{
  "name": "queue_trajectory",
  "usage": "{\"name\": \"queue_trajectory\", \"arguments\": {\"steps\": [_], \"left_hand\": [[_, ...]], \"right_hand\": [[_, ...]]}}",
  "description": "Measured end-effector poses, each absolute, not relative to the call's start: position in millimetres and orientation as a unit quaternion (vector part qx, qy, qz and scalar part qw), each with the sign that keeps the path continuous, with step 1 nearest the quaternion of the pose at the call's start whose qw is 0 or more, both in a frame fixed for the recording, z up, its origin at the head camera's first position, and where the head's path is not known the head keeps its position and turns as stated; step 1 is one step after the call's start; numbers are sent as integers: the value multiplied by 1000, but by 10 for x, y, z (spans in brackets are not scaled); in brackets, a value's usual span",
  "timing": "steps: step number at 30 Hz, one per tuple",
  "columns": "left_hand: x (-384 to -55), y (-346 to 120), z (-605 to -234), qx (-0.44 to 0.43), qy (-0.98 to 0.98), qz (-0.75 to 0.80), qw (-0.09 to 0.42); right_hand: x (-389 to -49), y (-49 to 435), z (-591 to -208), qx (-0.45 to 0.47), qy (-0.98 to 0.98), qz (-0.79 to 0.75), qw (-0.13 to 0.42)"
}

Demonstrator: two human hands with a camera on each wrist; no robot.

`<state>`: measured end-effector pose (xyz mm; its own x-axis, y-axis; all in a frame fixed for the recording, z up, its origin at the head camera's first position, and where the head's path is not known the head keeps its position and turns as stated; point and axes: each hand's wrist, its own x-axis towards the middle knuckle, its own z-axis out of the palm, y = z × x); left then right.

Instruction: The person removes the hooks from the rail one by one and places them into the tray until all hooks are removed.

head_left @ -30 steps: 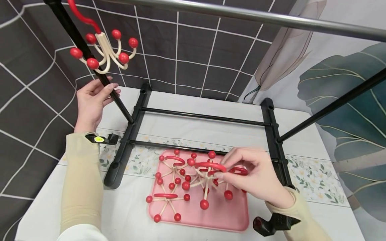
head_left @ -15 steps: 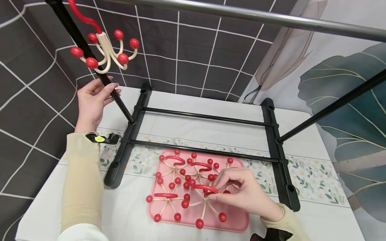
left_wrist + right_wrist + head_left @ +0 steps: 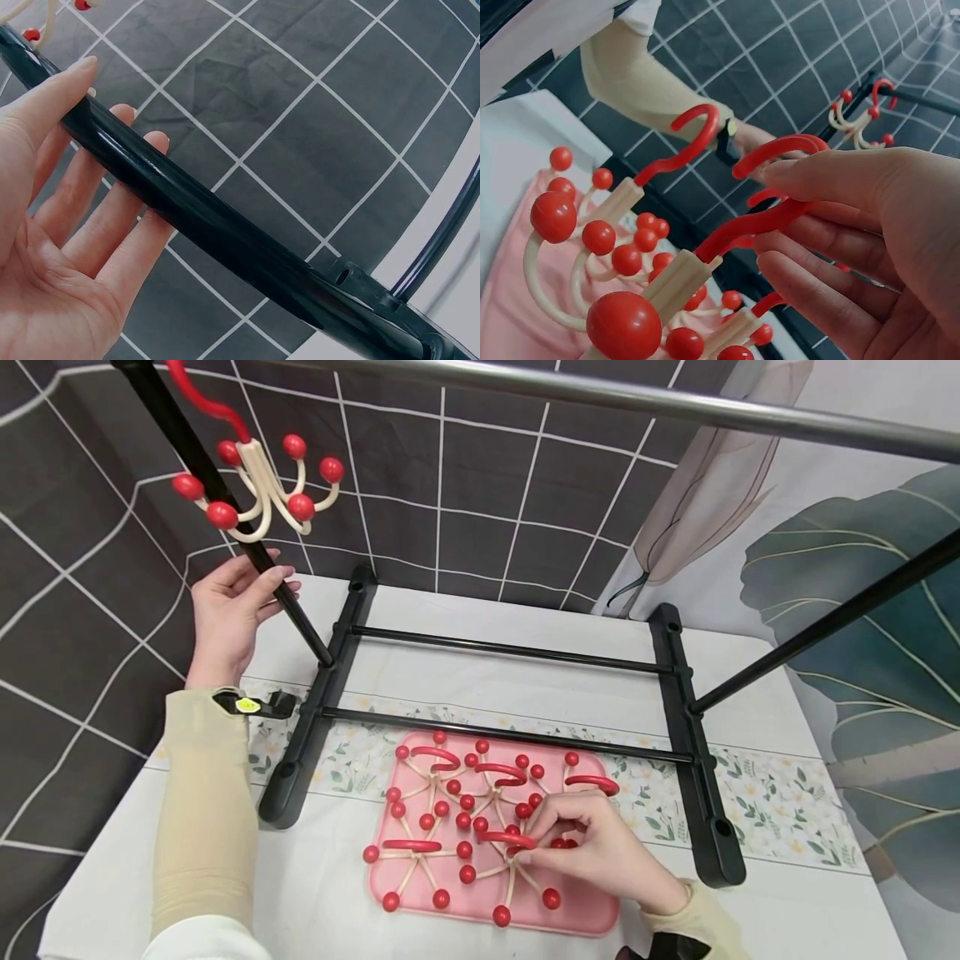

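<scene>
My left hand (image 3: 227,622) holds the slanting black pole (image 3: 307,631) of the rack; in the left wrist view the thumb lies across the pole and the fingers pass behind it. Over the pink tray (image 3: 573,906), my right hand (image 3: 592,847) pinches the red hook (image 3: 761,219) of a multi-arm hook hanger whose cream arms end in red balls. Whether that hanger touches the tray, I cannot tell. Several similar hangers, such as the front-left one (image 3: 415,857), stand on the tray with hooks up. Another hanger (image 3: 258,477) hangs at upper left, its hook top out of view.
A silver bar (image 3: 570,397) crosses overhead. The rack's black feet (image 3: 330,710) and crossbars (image 3: 510,650) rest on the white tabletop (image 3: 315,877). A second slanting pole (image 3: 810,631) rises at right. Grey tiled cloth (image 3: 480,485) hangs behind, with a patterned curtain (image 3: 862,610) at right.
My right hand has brought its hanger toward the tray's front, then shifted slightly left. A red hook at the tray's right edge has come into clear view. My left hand stays on the pole.
</scene>
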<state>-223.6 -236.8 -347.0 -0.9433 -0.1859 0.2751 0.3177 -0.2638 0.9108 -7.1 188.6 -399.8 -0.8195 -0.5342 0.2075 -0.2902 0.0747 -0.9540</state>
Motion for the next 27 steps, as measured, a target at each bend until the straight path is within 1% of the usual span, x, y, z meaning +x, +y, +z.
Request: {"name": "queue_trajectory", "arguments": {"steps": [8, 11, 15, 22, 27], "left_hand": [[-2233, -2368, -3476, -57, -588, -790, 161], [-2231, -2369, -3477, -56, -590, -789, 162], [-2226, -2370, -3476, -56, -594, -786, 163], [-2229, -2369, -3470, -60, -585, -792, 161], [-2231, -2365, -3472, -63, -584, -793, 161]], "right_hand": [[-44, 1883, -4104, -278, 732, -613, 107], [-49, 1888, -4129, -300, 722, -614, 104], [-55, 1906, -4156, -311, 717, -613, 115], [-54, 1955, -4120, -304, 731, -598, 123], [-85, 2022, -3941, -319, 735, -591, 91]]}}
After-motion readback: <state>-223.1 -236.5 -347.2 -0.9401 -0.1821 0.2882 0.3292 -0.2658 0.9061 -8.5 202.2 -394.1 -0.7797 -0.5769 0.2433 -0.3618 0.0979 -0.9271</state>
